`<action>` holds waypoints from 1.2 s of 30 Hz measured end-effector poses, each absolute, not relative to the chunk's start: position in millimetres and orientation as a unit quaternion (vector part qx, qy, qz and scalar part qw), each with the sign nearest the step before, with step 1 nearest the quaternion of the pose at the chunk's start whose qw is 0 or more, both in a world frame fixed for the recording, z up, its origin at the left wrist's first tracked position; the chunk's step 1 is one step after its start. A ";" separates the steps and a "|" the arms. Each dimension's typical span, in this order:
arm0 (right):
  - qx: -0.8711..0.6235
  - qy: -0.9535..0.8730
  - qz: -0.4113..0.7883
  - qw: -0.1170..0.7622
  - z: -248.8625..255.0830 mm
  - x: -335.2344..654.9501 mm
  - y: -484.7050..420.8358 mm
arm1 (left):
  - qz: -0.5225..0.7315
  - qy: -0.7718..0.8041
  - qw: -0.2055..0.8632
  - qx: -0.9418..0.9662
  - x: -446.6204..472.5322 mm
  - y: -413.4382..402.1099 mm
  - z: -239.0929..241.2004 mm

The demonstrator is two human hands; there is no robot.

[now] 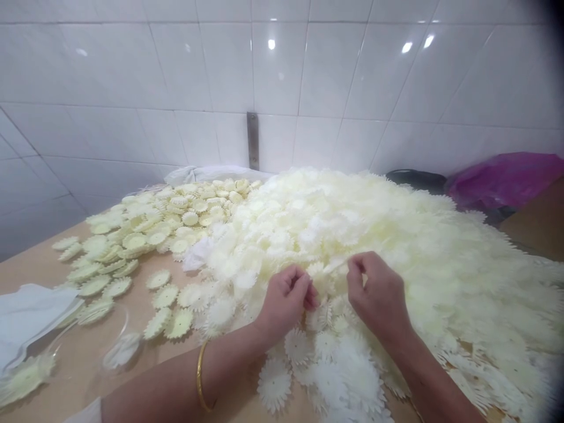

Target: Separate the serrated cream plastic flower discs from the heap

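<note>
My left hand [288, 299], with a gold bangle on the wrist, is pinched closed over the front of a big heap of pale flower cut-outs [335, 217]. Whatever lies between its fingers is hidden. Just to the right, my right hand [376, 294] pinches thumb against forefinger. A thin pale strip [335, 265] seems to reach from those fingertips toward the left hand; I cannot tell if it is a petal layer or thread. Loose, toothed-edge flower cut-outs [274, 385] lie below both hands.
Thicker stacked flower discs [136, 241] are spread on the brown tabletop [145, 358] at left. A white cloth or paper [33, 317] lies at the left edge. A purple bag [502, 179] and a dark object [416, 179] sit back right, before a tiled wall [220, 70].
</note>
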State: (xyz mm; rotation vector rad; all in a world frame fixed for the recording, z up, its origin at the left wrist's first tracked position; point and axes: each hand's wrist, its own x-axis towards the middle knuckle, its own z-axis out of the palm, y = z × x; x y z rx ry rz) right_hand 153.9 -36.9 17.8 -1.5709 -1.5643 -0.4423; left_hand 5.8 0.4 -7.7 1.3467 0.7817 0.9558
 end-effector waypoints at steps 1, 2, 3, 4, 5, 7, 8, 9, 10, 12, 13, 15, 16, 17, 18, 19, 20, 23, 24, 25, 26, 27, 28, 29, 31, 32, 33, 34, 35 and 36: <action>-0.635 -0.617 -0.202 0.419 17.0 158.0 -35.8 | 0.415 0.337 0.607 0.588 5.5 0.7 -8.6; -0.643 -0.605 -0.224 0.413 16.3 163.1 -34.7 | 0.419 0.339 0.602 0.589 5.1 1.3 -9.3; -0.653 -0.588 -0.242 0.411 15.9 168.8 -33.8 | 0.426 0.345 0.598 0.585 4.7 2.0 -9.8; -0.665 -0.567 -0.256 0.414 15.8 174.6 -33.1 | 0.436 0.352 0.593 0.578 4.2 2.8 -10.0; -0.676 -0.545 -0.263 0.420 16.1 180.0 -32.7 | 0.447 0.359 0.589 0.570 3.8 3.4 -9.9; -0.691 -0.518 -0.253 0.435 17.6 186.8 -32.6 | 0.464 0.363 0.585 0.557 3.5 3.6 -9.4; -0.694 -0.515 -0.240 0.442 18.6 187.5 -33.0 | 0.468 0.359 0.586 0.555 3.7 3.1 -9.2; -0.693 -0.517 -0.224 0.450 19.8 186.1 -33.7 | 0.468 0.352 0.588 0.557 3.9 2.4 -9.1; -0.686 -0.525 -0.208 0.459 21.1 183.1 -34.8 | 0.467 0.344 0.589 0.562 4.2 1.4 -9.2; -0.661 -0.553 -0.170 0.478 23.5 173.4 -37.3 | 0.465 0.331 0.586 0.575 4.6 -0.2 -9.6; -0.647 -0.570 -0.145 0.486 24.5 167.8 -38.7 | 0.466 0.328 0.582 0.580 4.6 -0.7 -9.8; -0.624 -0.602 -0.064 0.494 25.4 156.9 -41.0 | 0.467 0.328 0.574 0.587 4.4 -1.1 -10.1; -0.616 -0.611 -0.006 0.497 25.2 152.2 -41.9 | 0.467 0.328 0.570 0.591 4.2 -1.2 -10.2; -0.609 -0.615 0.059 0.498 24.7 148.2 -42.5 | 0.468 0.328 0.565 0.595 3.9 -1.3 -10.4; -0.601 -0.614 0.123 0.497 23.9 144.8 -42.8 | 0.469 0.327 0.561 0.598 3.7 -1.5 -10.8; -0.594 -0.610 0.178 0.493 23.1 142.2 -43.0 | 0.468 0.326 0.558 0.602 3.6 -1.9 -11.2; -0.588 -0.605 0.221 0.490 22.3 140.3 -43.1 | 0.467 0.324 0.556 0.606 3.5 -2.5 -11.6; -0.585 -0.598 0.250 0.488 21.8 138.6 -43.2 | 0.451 0.320 0.565 0.612 3.9 -4.8 -12.0; -0.587 -0.601 0.235 0.489 22.3 139.0 -43.3 | 0.441 0.319 0.571 0.614 4.2 -5.6 -11.5; -0.589 -0.607 0.211 0.490 22.8 139.7 -43.4 | 0.432 0.318 0.578 0.615 4.5 -6.2 -10.7; -0.590 -0.616 0.181 0.489 23.4 140.4 -43.4 | 0.425 0.317 0.582 0.616 4.8 -6.8 -9.6; -0.590 -0.627 0.149 0.487 23.8 141.2 -43.4 | 0.420 0.319 0.585 0.616 5.1 -7.1 -8.4; -0.587 -0.638 0.121 0.483 24.0 141.8 -43.3 | 0.417 0.323 0.587 0.614 5.3 -7.2 -7.1; -0.582 -0.649 0.097 0.480 24.0 142.3 -43.2 | 0.416 0.328 0.588 0.612 5.5 -7.2 -6.1; -0.568 -0.669 0.067 0.474 23.5 142.9 -42.8 | 0.412 0.337 0.591 0.606 5.6 -6.8 -4.9; -0.563 -0.677 0.061 0.471 23.1 143.1 -42.7 | 0.408 0.339 0.594 0.604 5.6 -6.5 -4.9; -0.558 -0.683 0.057 0.468 22.7 143.2 -42.6 | 0.404 0.340 0.599 0.603 5.5 -6.2 -5.2; -0.555 -0.687 0.055 0.466 22.3 143.2 -42.5 | 0.399 0.339 0.604 0.601 5.5 -5.9 -5.7; -0.553 -0.691 0.054 0.462 21.9 143.3 -42.3 | 0.396 0.337 0.609 0.599 5.4 -5.7 -6.3; -0.553 -0.693 0.053 0.459 21.6 143.3 -42.2 | 0.393 0.334 0.614 0.598 5.4 -5.4 -6.9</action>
